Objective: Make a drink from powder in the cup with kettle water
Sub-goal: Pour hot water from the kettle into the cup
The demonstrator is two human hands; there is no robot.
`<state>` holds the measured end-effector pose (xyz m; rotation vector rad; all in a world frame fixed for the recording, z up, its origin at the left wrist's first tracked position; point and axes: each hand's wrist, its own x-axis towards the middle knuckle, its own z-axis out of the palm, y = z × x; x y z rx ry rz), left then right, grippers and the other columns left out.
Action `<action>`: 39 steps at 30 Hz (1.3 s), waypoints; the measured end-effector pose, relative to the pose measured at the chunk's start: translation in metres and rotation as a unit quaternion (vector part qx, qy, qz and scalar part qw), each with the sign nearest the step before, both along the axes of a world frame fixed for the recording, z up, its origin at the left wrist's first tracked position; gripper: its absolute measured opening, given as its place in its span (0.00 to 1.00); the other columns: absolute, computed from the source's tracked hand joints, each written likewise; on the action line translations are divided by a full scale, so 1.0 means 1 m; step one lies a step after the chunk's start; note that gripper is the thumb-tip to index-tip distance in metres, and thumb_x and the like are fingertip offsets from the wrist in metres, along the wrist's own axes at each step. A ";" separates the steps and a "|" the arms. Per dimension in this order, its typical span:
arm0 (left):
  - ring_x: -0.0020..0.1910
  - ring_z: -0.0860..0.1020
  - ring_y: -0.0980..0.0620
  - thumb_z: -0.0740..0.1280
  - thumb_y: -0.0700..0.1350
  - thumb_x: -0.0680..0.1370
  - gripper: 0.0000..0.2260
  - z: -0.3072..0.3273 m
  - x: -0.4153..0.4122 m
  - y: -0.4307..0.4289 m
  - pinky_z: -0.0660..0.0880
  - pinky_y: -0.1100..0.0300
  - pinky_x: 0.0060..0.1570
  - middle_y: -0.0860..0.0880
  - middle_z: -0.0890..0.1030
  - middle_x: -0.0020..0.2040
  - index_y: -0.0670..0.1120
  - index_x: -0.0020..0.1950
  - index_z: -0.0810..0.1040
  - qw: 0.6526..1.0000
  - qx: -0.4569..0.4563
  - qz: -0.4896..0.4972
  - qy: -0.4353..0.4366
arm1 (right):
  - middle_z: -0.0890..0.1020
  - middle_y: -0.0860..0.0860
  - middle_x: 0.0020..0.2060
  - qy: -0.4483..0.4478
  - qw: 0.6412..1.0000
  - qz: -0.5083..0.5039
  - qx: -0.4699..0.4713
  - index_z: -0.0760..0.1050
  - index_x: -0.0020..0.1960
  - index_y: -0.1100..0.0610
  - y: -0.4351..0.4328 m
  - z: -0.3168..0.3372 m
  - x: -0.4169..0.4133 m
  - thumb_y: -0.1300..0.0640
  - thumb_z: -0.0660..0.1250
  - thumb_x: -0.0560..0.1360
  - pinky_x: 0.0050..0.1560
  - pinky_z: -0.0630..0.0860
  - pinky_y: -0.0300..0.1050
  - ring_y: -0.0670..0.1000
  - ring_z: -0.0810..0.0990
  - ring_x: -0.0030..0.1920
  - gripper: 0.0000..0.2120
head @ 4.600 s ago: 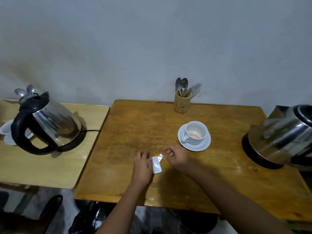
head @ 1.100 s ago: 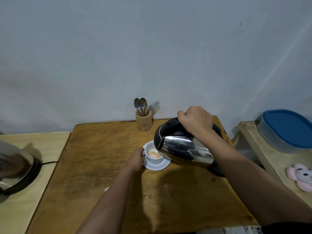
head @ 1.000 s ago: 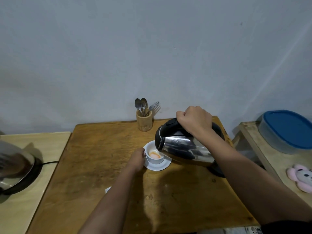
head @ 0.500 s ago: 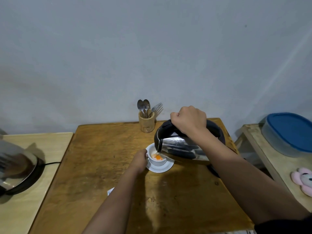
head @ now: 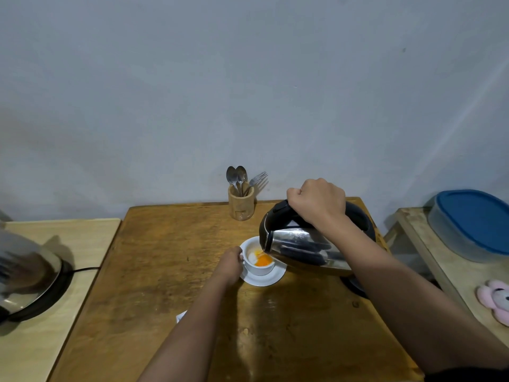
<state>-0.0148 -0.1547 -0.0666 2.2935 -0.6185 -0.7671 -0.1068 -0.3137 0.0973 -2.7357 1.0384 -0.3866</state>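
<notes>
The right hand [head: 316,204] was clenched on the handle of the kettle [head: 305,245], tilted with its long axis running right to left and its spout over the near-right rim of the cup [head: 259,261]. The left hand [head: 230,264] grasped the cup, apparently by its handle, on its saucer [head: 261,279] mid-bench [head: 165,271]; orange liquid showed inside.

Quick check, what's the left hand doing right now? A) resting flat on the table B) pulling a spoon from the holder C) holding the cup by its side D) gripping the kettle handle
C: the left hand is closed on the side of the white cup on its saucer, while the right hand tips the kettle over it.
</notes>
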 end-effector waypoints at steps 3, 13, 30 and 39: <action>0.48 0.74 0.48 0.56 0.39 0.79 0.13 0.001 -0.001 -0.001 0.69 0.57 0.46 0.41 0.78 0.58 0.42 0.60 0.74 1.000 0.001 0.005 0.002 | 0.69 0.51 0.24 0.003 1.000 -0.002 -0.003 0.63 0.25 0.56 0.000 0.001 -0.002 0.51 0.56 0.72 0.29 0.60 0.41 0.50 0.66 0.26 0.19; 0.49 0.73 0.48 0.57 0.40 0.79 0.12 0.003 0.000 -0.005 0.70 0.57 0.47 0.40 0.78 0.58 0.40 0.60 0.74 0.998 0.000 0.047 0.035 | 0.69 0.51 0.25 0.008 1.000 -0.004 -0.010 0.64 0.26 0.56 0.002 0.004 -0.006 0.51 0.56 0.73 0.29 0.62 0.41 0.50 0.67 0.26 0.18; 0.53 0.75 0.42 0.57 0.38 0.78 0.12 0.010 0.003 -0.004 0.69 0.55 0.48 0.37 0.78 0.58 0.38 0.59 0.73 0.998 0.011 0.025 0.055 | 0.67 0.51 0.23 0.015 0.999 0.008 -0.030 0.62 0.25 0.57 0.004 0.016 -0.003 0.52 0.56 0.72 0.28 0.59 0.41 0.51 0.64 0.25 0.18; 0.58 0.75 0.41 0.59 0.37 0.78 0.13 0.014 0.003 -0.004 0.72 0.52 0.54 0.38 0.77 0.60 0.38 0.61 0.73 0.998 0.029 0.023 0.060 | 0.67 0.51 0.24 0.008 0.999 0.006 -0.034 0.62 0.25 0.57 0.011 0.020 0.000 0.53 0.56 0.73 0.27 0.58 0.40 0.50 0.64 0.25 0.18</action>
